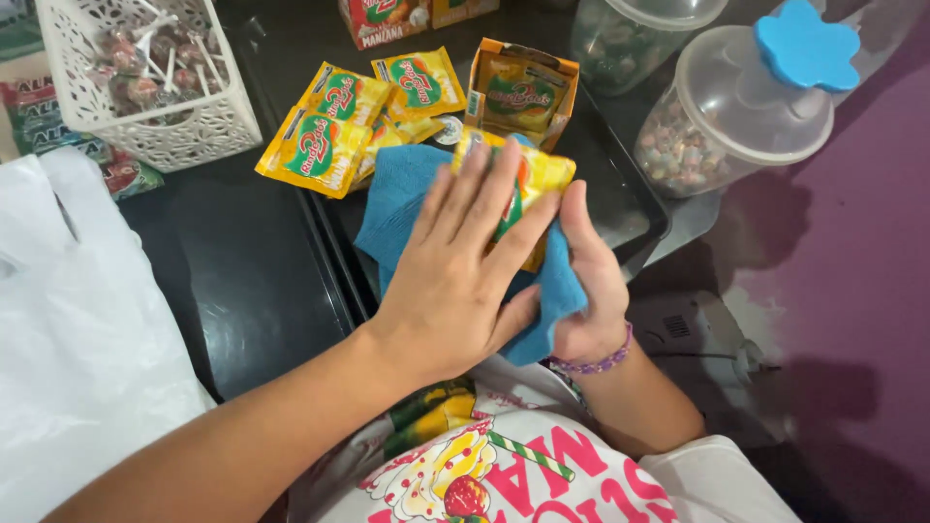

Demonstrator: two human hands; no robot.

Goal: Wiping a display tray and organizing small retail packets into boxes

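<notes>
At the centre of the frame, a person's left hand (463, 281) is pressing flat, fingers spread and together on nothing, over a yellow foil sachet (539, 182) that is lying on a blue cloth (402, 199), while the right hand (593, 291) is cupping cloth and sachet from beneath, its thumb closed along the sachet's right edge. The sachet is sitting just above the near edge of a black tray (620, 203), sandwiched between palm and cloth. It is looking light and thin, its glossy film likely slippery against bare skin and easily creased, so the flat faces or a crimped end seam would seem the surest places to take it, with the soft, limp cloth adding friction. Toward the upper middle of the frame, more yellow sachets (329, 136) are lying loose on the tray beside an open orange carton (523, 89) holding another. A white basket of lollipops (145, 77) is standing at upper left, a clear candy jar with a blue flower-shaped knob (741, 107) at upper right, and a white plastic bag (68, 329) is filling the lower left.
</notes>
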